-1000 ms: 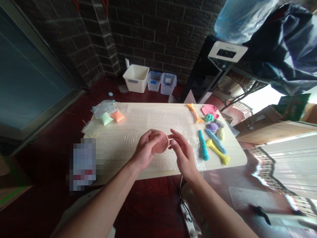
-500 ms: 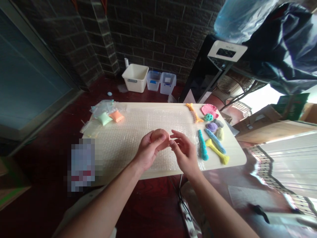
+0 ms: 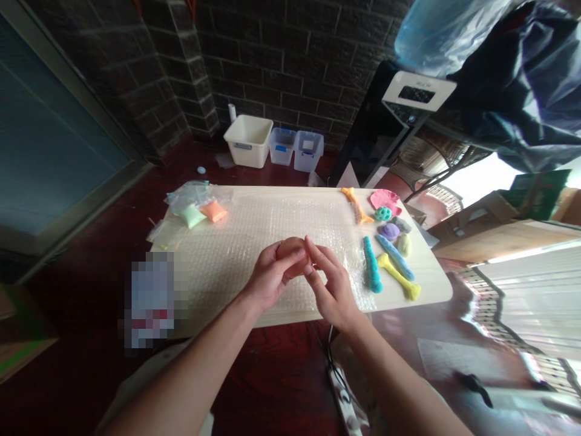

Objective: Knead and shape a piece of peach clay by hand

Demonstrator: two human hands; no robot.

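Note:
A rounded lump of brownish-orange modelling clay (image 3: pixel 291 247) is held above the middle of the table. My left hand (image 3: pixel 270 274) wraps round it, thumb lying across its near face. My right hand (image 3: pixel 330 280) presses its thumb and bent fingers against the lump's right edge. The fingertips partly cover that edge, so its exact shape is hidden. Nearest to my right hand on the table lie a teal twisted clay piece (image 3: pixel 372 266), a yellow bone-shaped clay piece (image 3: pixel 399 277) and a blue clay roll (image 3: pixel 396 257).
Bubble wrap (image 3: pixel 236 254) covers much of the table. At the back right are an orange clay piece (image 3: pixel 357 206), a pink clay piece (image 3: pixel 385 200) and a purple lump (image 3: pixel 388 232). Packs of green clay (image 3: pixel 190 216) and orange clay (image 3: pixel 214 211) lie at the left. A white bin (image 3: pixel 249 142) stands beyond.
My right hand has moved slightly left and its fingers have closed from a looser spread onto the clay's right edge. My left hand keeps its hold.

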